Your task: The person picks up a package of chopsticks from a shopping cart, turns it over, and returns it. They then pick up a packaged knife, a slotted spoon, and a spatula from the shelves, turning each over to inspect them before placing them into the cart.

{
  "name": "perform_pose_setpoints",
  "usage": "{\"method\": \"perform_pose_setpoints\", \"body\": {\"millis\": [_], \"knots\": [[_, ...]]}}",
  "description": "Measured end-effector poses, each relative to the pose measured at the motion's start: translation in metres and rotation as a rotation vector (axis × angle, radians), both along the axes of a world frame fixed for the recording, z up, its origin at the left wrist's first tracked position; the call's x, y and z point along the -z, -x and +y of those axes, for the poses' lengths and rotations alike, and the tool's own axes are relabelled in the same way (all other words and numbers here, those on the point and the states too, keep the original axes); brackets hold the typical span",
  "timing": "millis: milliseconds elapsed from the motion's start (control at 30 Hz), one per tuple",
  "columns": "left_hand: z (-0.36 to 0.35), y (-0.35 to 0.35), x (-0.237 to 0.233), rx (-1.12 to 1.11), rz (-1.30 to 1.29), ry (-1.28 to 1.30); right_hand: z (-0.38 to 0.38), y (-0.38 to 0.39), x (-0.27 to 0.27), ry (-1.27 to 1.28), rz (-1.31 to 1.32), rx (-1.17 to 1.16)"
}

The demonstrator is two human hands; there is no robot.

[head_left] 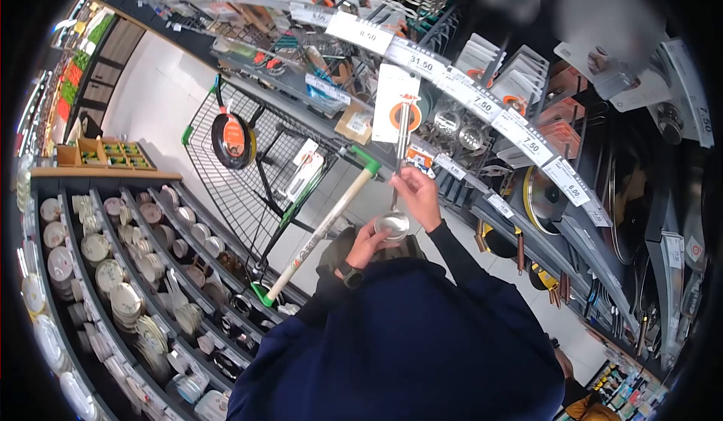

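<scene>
A metal ladle (393,225) with a long handle is held upright in front of my body, its white and orange card (396,112) at the handle's top. My left hand (365,244), with a watch at the wrist, holds the ladle's round bowl. Higher up, my right hand (418,195) pinches the handle between thumb and fingers. Beyond the hands, the shelf with price labels (482,105) carries hanging utensils.
A shopping cart (260,157) with a frying pan (233,139) and a carded item (305,171) stands ahead to the left. Shelves of bowls and plates (124,300) line the left. Pans (546,199) hang at right. Part of another person (591,406) shows at lower right.
</scene>
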State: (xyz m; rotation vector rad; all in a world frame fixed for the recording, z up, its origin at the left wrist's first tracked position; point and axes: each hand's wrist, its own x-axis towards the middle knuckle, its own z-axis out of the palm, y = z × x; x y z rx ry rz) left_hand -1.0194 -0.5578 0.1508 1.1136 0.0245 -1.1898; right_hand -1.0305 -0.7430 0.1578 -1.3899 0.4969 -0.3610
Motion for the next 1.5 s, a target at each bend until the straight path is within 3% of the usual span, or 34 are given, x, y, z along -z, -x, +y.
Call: {"method": "perform_pose_setpoints", "body": {"millis": [400,600,733,1100,1500], "knots": [[0.020,0.002,-0.023,0.065,-0.057,0.072,0.016,-0.014,-0.003,-0.097,-0.023,-0.164],[0.028,0.004,-0.026,0.003,-0.104,0.071,0.025,-0.019,-0.017,-0.504,0.011,-0.382],[0.033,0.000,-0.029,-0.088,-0.153,0.064,0.032,-0.022,-0.013,-0.577,0.010,-0.458],[0.038,-0.006,-0.024,-0.220,-0.239,0.081,0.041,-0.035,-0.019,-0.521,-0.028,-0.521],[0.041,-0.008,-0.042,-0.308,0.007,0.233,0.043,-0.045,-0.028,-0.505,0.032,-0.527]]}}
